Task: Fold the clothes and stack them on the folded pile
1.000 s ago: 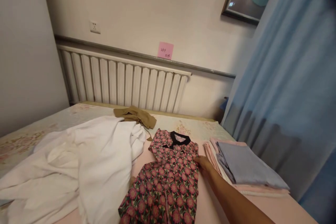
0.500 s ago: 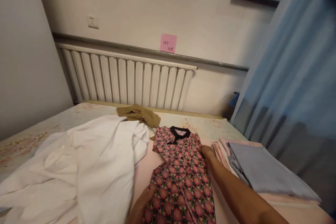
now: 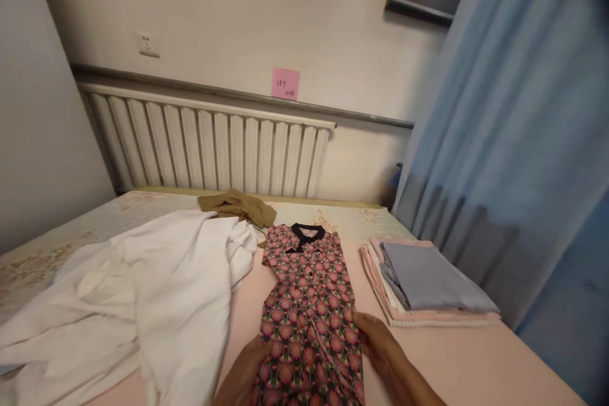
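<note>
A bed [image 3: 457,358] fills the lower part of the view, a pink sheet under and around both sets of fingers, a floral cover [image 3: 371,219] beyond them. A large white cloth [image 3: 185,292] lies heaped and wrinkled to the left of the left fingers.

Between the two hands lies a floral garment [image 3: 309,304] in pink, green and black, laid lengthwise with its collar away from the fingers. A pale strip runs slantwise down its lower half. The fabric looks thin and likely to crease, so a light, even outward pull from both sides, level with each other, should serve best; a harder tug on one side could twist the front and drag the collar askew.

To the right of the right fingers sits a folded stack [image 3: 438,276]: blue-grey cloth on top, pink and white layers below. It rests directly on the sheet, in no box or basket. A crumpled brown cloth [image 3: 238,206] lies beyond the left fingers.

The left hand [image 3: 245,365] meets the garment's left edge, the right hand [image 3: 378,339] its right edge, slightly farther up. Whether either hand's fingers pinch the fabric or only touch it cannot be told. Smallest is the black collar [image 3: 308,226], well beyond the fingertips.
</note>
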